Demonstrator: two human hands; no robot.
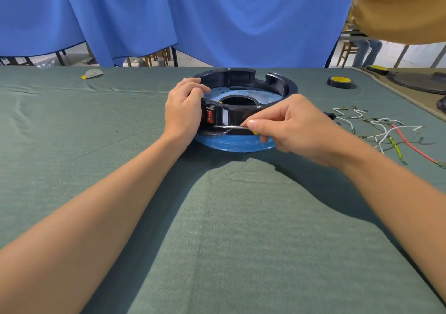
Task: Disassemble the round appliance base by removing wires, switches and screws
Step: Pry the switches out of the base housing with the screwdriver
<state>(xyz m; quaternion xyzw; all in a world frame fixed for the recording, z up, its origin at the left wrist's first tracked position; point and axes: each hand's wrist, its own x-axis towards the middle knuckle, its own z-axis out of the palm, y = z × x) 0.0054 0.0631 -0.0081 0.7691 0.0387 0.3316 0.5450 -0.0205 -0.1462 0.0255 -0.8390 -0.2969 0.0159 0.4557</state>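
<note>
On the green cloth (217,229), the right hand (295,126) pinches a small screwdriver (229,127), and its metal tip lies against the near side of the round base (239,114). The left hand (183,111) curls over the base's left rim, just beside the red switch (209,116). Loose wires (386,132) lie to the right, and a black tape roll (340,81) sits farther back.
</note>
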